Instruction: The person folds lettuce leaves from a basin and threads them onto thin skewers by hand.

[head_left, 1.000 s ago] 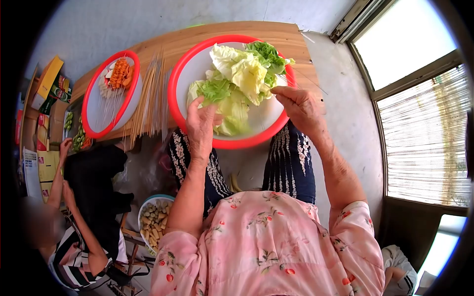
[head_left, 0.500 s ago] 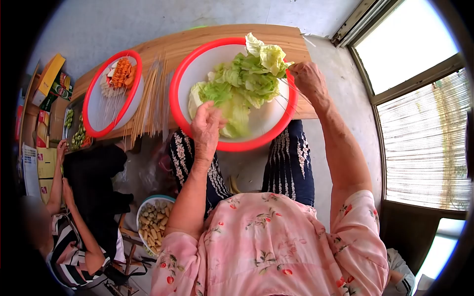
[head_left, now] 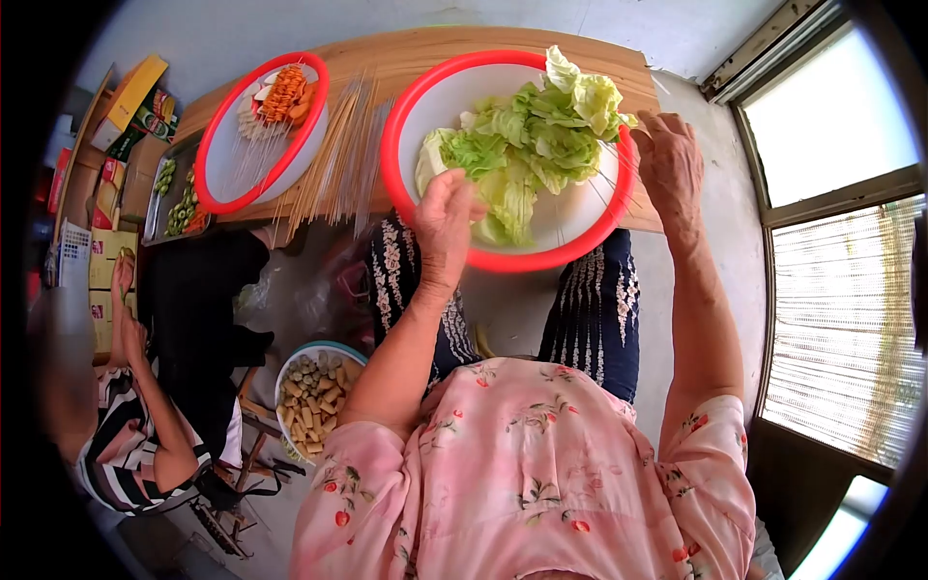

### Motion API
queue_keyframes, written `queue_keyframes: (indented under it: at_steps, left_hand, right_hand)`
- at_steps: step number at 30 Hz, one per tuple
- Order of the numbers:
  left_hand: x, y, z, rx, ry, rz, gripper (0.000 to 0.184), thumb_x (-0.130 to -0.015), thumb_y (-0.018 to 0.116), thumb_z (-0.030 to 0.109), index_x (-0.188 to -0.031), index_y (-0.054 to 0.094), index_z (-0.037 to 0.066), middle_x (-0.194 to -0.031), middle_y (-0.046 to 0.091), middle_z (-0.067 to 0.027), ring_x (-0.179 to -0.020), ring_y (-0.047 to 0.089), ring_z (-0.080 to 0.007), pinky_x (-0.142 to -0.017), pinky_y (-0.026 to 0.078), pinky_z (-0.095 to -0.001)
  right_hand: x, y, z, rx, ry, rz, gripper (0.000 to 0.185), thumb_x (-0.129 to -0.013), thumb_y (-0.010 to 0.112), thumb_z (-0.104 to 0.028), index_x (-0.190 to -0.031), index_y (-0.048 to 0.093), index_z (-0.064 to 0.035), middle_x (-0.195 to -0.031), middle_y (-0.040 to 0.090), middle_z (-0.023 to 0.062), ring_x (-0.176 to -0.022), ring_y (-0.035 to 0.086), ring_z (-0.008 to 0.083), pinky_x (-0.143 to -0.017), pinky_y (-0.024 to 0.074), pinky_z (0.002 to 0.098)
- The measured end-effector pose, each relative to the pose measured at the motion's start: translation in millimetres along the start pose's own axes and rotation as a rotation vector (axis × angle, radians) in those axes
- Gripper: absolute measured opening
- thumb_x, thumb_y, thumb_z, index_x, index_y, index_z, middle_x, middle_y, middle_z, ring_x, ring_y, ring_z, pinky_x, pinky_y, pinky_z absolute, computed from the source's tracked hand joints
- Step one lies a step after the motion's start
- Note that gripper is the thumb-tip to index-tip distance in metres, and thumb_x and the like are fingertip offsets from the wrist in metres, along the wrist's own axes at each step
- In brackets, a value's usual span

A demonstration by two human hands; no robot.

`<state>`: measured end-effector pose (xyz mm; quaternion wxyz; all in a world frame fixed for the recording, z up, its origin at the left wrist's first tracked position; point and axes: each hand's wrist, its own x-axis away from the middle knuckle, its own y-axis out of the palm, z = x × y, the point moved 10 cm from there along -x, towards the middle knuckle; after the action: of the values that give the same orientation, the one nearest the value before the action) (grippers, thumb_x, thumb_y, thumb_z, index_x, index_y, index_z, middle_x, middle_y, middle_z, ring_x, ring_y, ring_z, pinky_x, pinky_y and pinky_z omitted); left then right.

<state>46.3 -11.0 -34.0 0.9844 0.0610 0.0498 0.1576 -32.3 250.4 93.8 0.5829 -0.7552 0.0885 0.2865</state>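
Observation:
A large white basin with a red rim holds a heap of green lettuce leaves. Some leaves stick up over its upper right edge. My left hand hovers over the lower left part of the basin, beside the leaves. Its fingers are loosely bent and apart, a little blurred, with nothing visible in them. At the right rim, my right hand has its fingers curled close to the lettuce's edge; what they hold, if anything, is hidden. Thin skewers cross the inside of the basin near that hand.
Loose wooden skewers lie left of the basin. Beyond them, a smaller red-rimmed basin contains skewered orange and white food. A bucket of cut pieces stands on the floor. At left, a co-worker sits beside a tray of green vegetables.
The view has shifted, so the table and basins appear farther right and slightly higher. My left hand has drawn back a little from the leaves. My right hand remains by the right rim.

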Motion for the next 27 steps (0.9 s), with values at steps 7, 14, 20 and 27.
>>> queue_keyframes:
  at_steps: [7, 14, 20, 27]
  left_hand:
    - [1, -17, 6, 0.086, 0.01, 0.07, 0.023, -0.091, 0.057, 0.012, -0.108, 0.056, -0.004, -0.082, 0.064, -0.007, -0.06, 0.059, -0.0093, -0.055, 0.047, -0.0206]
    - [-1, -160, 4, -0.096, -0.007, 0.57, 0.018, -0.089, 0.058, 0.017, -0.097, 0.063, 0.002, -0.077, 0.06, -0.0018, -0.057, 0.053, -0.0063, -0.05, 0.04, -0.0198]
    - [26, -256, -110, -0.156, -0.351, 0.752, 0.02, -0.08, 0.067, 0.019, -0.091, 0.064, 0.003, -0.068, 0.058, -0.002, -0.053, 0.051, -0.0103, -0.043, 0.038, -0.0232]
    - [18, -261, -163, -0.075, -0.436, 0.623, 0.02, -0.078, 0.066, 0.017, -0.084, 0.065, -0.001, -0.061, 0.054, -0.0031, -0.048, 0.048, -0.0115, -0.041, 0.036, -0.0251]
  right_hand:
    - [82, 32, -76, -0.58, -0.021, 0.026, 0.022, -0.077, 0.064, 0.0, -0.098, 0.064, -0.0044, -0.083, 0.06, 0.011, -0.079, 0.058, 0.0282, -0.074, 0.0454, 0.0366]
    - [109, 63, -89, -0.463, -0.017, 0.0, 0.017, -0.076, 0.066, -0.006, -0.093, 0.064, -0.007, -0.077, 0.06, 0.0067, -0.072, 0.056, 0.0252, -0.067, 0.0429, 0.035]
    - [109, 67, -89, -0.449, -0.002, 0.013, 0.015, -0.077, 0.066, -0.007, -0.092, 0.064, -0.0079, -0.074, 0.059, 0.0056, -0.069, 0.056, 0.0245, -0.065, 0.0433, 0.0346]
    - [109, 69, -87, -0.447, 0.031, -0.014, 0.013, -0.078, 0.066, -0.01, -0.091, 0.064, -0.0092, -0.072, 0.057, 0.0066, -0.069, 0.057, 0.0257, -0.064, 0.044, 0.036]
